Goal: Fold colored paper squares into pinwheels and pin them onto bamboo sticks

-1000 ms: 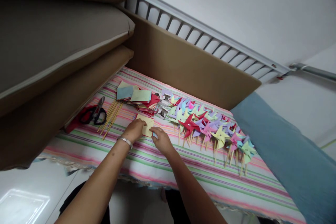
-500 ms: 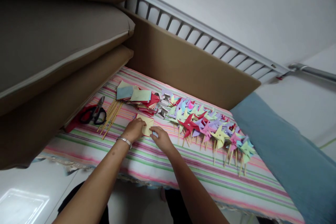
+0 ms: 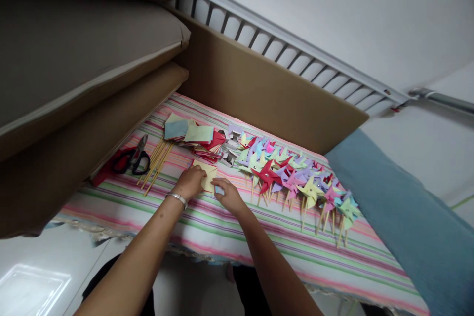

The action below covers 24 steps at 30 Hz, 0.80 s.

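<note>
My left hand (image 3: 190, 182), with a silver bracelet on the wrist, presses down on a yellow paper square (image 3: 208, 174) lying on the striped cloth (image 3: 222, 227). My right hand (image 3: 229, 196) sits just right of the square and pinches a small pale blue object (image 3: 219, 190) at its edge. A pile of coloured paper squares (image 3: 192, 136) lies just behind the hands. A long row of finished paper pinwheels on sticks (image 3: 292, 177) stretches to the right.
Bare wooden sticks (image 3: 157, 163) and black-handled scissors (image 3: 133, 160) on a red item lie to the left. Stacked brown cushions (image 3: 74, 84) overhang the left side. A cardboard panel (image 3: 266, 94) stands behind, a blue cushion (image 3: 400, 222) at right.
Both hands stay on the yellow square, the fingers shifting only slightly. Nothing else has moved.
</note>
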Each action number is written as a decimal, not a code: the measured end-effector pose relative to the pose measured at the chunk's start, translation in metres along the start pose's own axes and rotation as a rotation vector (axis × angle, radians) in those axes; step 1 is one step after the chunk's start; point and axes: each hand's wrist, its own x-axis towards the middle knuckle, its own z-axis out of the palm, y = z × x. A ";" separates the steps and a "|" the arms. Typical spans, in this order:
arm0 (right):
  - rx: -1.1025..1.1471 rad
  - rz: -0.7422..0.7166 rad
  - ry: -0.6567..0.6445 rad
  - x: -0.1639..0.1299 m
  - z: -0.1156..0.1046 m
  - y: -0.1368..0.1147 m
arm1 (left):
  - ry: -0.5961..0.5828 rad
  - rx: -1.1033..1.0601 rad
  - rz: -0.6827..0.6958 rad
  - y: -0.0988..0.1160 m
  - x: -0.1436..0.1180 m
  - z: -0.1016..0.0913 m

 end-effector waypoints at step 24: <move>0.120 0.064 0.150 -0.003 -0.007 -0.005 | 0.117 -0.100 -0.177 0.008 0.008 -0.014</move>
